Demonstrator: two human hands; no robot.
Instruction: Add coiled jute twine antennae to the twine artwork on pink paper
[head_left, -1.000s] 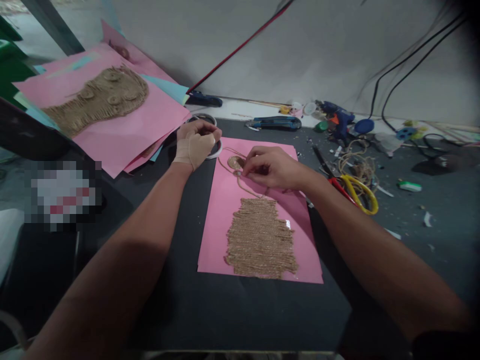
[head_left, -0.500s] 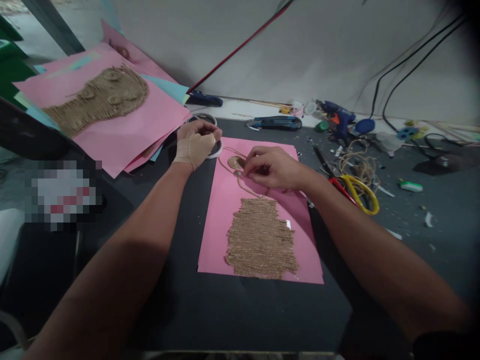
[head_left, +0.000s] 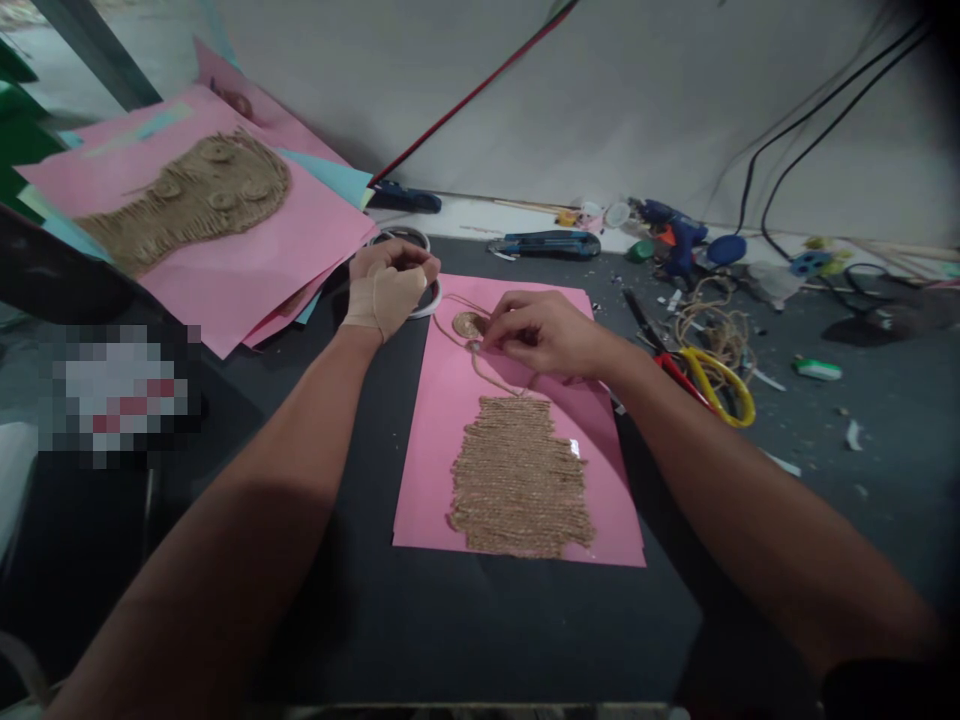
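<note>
A sheet of pink paper (head_left: 439,440) lies in front of me, with a block of jute twine rows (head_left: 517,480) on its lower half. Above the block sits a small round coil of twine (head_left: 468,325), and a loose strand of jute twine (head_left: 491,380) curves around it. My right hand (head_left: 544,332) is at the coil's right side, its fingertips pinched together where the strand runs under them. My left hand (head_left: 386,290), with a beige wrap over its back and wrist, is closed beside the paper's upper left corner. What its fingers hold is hidden.
Behind my left hand are white tape rolls (head_left: 427,300). At the back lie a blue cutter (head_left: 551,244) and a blue glue gun (head_left: 679,235). Scissors (head_left: 716,385), tangled twine (head_left: 712,320) and scraps are on the right. Pink sheets with twine work (head_left: 300,235) are stacked left.
The whole view has shifted slightly. Both hands stay almost in the same place over the paper, and the twine and coil look unchanged.
</note>
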